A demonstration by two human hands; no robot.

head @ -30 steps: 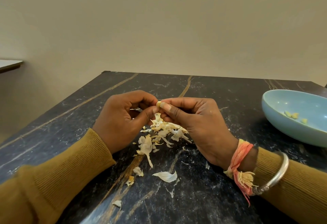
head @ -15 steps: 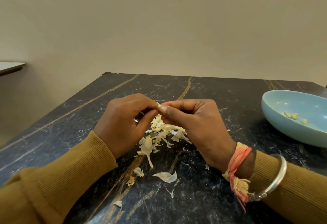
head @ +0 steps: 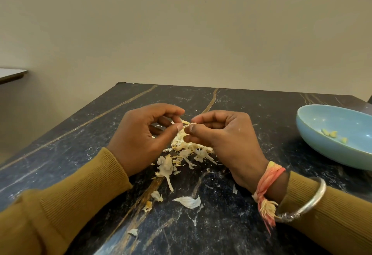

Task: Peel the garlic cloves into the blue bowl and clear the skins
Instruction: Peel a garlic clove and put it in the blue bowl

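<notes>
My left hand (head: 141, 135) and my right hand (head: 223, 140) meet over the middle of the dark marble table (head: 251, 113). Between their fingertips they pinch a small garlic clove (head: 186, 122) with pale skin coming off it; most of the clove is hidden by the fingers. Below the hands lies a pile of garlic skins (head: 187, 152), with loose flakes scattered toward me, the largest a white curled skin (head: 189, 201). The blue bowl (head: 314, 133) sits at the right edge and holds a few peeled yellow cloves (head: 332, 134).
The table's far edge runs along a beige wall. Its left edge slants away at the left. A white shelf corner (head: 12, 73) shows at the far left. A bangle and an orange thread are on my right wrist.
The fingertips have drawn slightly apart, and a strip of skin now shows between them. The hands stay over the pile.
</notes>
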